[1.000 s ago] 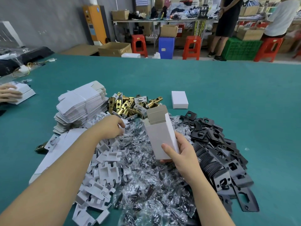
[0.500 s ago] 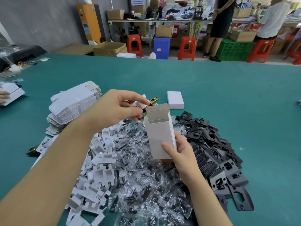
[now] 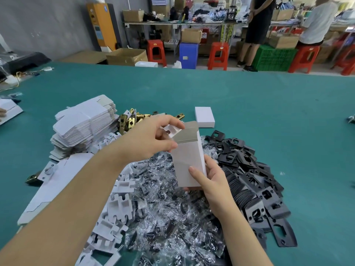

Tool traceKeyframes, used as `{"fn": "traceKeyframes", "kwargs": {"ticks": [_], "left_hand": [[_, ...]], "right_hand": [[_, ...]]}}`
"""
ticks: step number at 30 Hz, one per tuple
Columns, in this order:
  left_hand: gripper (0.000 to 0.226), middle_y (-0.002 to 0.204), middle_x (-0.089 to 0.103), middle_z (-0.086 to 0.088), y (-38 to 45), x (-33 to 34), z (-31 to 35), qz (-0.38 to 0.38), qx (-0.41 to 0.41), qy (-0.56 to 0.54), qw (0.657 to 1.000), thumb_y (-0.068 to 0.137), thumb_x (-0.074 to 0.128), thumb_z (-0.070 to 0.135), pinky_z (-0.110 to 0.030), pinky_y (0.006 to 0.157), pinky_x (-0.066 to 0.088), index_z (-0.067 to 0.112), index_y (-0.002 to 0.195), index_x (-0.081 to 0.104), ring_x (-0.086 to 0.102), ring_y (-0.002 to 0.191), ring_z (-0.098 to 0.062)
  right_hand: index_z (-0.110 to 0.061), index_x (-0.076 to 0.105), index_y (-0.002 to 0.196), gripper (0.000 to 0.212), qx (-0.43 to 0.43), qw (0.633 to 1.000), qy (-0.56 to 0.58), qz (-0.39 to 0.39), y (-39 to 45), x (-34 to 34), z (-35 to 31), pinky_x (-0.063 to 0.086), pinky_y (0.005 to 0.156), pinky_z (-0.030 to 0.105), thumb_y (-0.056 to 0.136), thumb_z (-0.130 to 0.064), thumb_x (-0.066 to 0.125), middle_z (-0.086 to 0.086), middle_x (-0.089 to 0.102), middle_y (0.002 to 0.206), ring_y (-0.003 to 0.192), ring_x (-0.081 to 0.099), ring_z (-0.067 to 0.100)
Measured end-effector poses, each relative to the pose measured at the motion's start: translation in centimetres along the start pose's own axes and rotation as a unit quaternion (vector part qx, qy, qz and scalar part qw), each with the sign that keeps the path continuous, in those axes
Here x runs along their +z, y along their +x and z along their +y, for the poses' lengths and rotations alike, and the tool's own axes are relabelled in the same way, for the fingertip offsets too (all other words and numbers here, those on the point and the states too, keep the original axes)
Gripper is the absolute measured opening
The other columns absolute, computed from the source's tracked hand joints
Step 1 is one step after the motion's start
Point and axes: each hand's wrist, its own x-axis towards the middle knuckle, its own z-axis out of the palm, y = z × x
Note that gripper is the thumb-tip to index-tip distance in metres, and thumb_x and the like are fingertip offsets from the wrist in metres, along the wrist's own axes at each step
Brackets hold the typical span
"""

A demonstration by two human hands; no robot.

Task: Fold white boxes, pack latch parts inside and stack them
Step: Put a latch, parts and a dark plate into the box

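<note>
Both hands are busy with one white box [image 3: 189,162]. Left hand [image 3: 148,139] pinches a small white card piece [image 3: 171,130] right at the box's open top, at about 11 o'clock from the box. Right hand [image 3: 208,178] grips the box's bottom end, at about 5 o'clock, and holds it upright over the pile of clear bags [image 3: 169,212]. Black plates [image 3: 249,177] lie at 3 o'clock.

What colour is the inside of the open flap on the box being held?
Grey-beige, unlike the white outside of the box; the flap shows in the head view.
</note>
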Motion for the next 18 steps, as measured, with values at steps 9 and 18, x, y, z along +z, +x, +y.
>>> {"fn": "traceKeyframes", "kwargs": {"ticks": [9,18], "left_hand": [[0.023,0.066,0.063,0.004,0.8,1.0,-0.5,0.101,0.061,0.207,0.971,0.100,0.057,0.044,-0.016,0.051,0.036,0.031,0.099,0.076,0.050,0.056,-0.005],[0.028,0.098,0.059,-0.001,2.1,1.3,1.2,0.080,0.044,0.291,0.952,0.107,0.050,0.023,-0.035,0.083,0.044,0.016,0.115,0.075,0.058,0.091,-0.022]], "right_hand": [[-0.020,0.062,0.133,0.048,0.006,1.000,0.009,0.001,0.0,0.1,0.0,0.063,0.064,0.041,0.087,-0.026,0.075,0.011,0.069,0.121,0.102,0.072,0.031],[-0.023,0.064,0.129,0.044,0.005,1.000,0.008,-0.008,-0.1,0.0,0.0,0.064,0.066,0.043,0.088,-0.027,0.076,0.004,0.072,0.116,0.101,0.073,0.029]]}}
